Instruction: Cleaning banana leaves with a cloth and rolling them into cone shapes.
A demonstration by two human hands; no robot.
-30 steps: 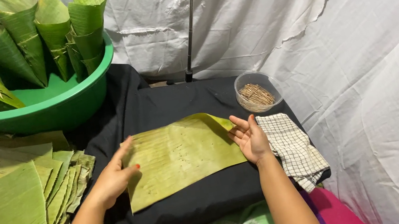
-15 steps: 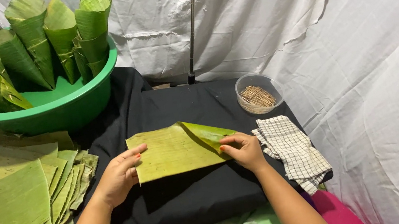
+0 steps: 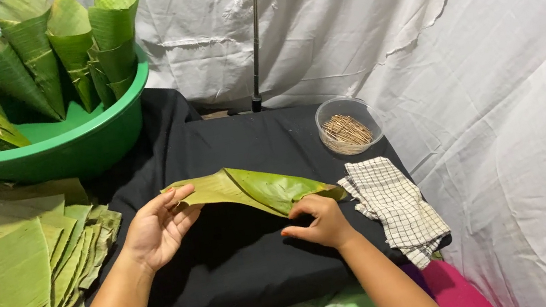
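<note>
Bright even light, soft shadows, sharp focus

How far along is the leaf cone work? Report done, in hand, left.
Done: several rolled leaf cones stand in the green basin. In hand: the left hand and right hand curl one banana leaf over the black cloth. Left: a stack of flat leaves and the bowl of wooden picks.
</note>
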